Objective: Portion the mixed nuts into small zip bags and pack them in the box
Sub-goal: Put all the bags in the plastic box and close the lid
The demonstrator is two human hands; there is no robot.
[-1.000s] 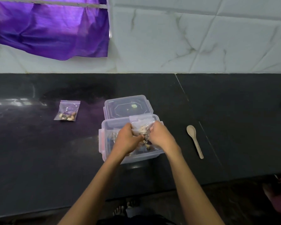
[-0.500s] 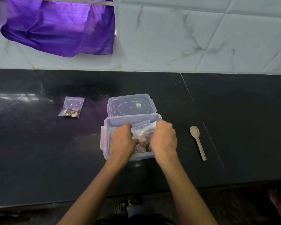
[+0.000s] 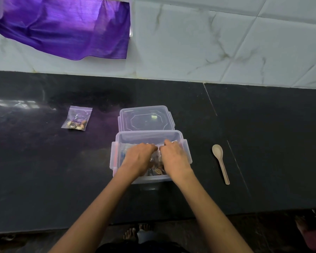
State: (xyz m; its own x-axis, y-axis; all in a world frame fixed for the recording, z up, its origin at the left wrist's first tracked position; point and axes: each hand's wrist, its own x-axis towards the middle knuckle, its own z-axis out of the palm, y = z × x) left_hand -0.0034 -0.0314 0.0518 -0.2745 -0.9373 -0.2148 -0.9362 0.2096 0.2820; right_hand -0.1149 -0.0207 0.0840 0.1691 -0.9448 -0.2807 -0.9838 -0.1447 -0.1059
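On the far left of the dark tabletop (image 3: 44, 170), a filled zip bag (image 3: 77, 119) lies flat, well apart from the box (image 3: 150, 136). It is packed with nuts but not yet in the box, so the likeliest slip is that it gets forgotten out there when the box is closed.

In the middle, both hands are down inside the clear box, over a bag of nuts (image 3: 156, 166) that shows between them. The left hand (image 3: 138, 158) has its fingers curled down onto the top of the bag, seemingly pinching its upper edge. The right hand (image 3: 172, 157) does the same just beside it, fingers bent and meeting the left hand's near the bag's seal. Whether the strip is fully pressed shut cannot be told, since the hands cover it. If it is not, nuts could spill loose into the box as the bag is pushed flat. Pressing hard could also force the seal open or crush the nuts, and a bag left standing too high may stop the lid from seating.

The lid (image 3: 146, 117) lies just beyond the box, touching its far wall, where a careless lift of the hands could knock it.

On the right, a spoon (image 3: 220, 162) rests near the box, within reach of a withdrawing right forearm, which could sweep it off the near edge.
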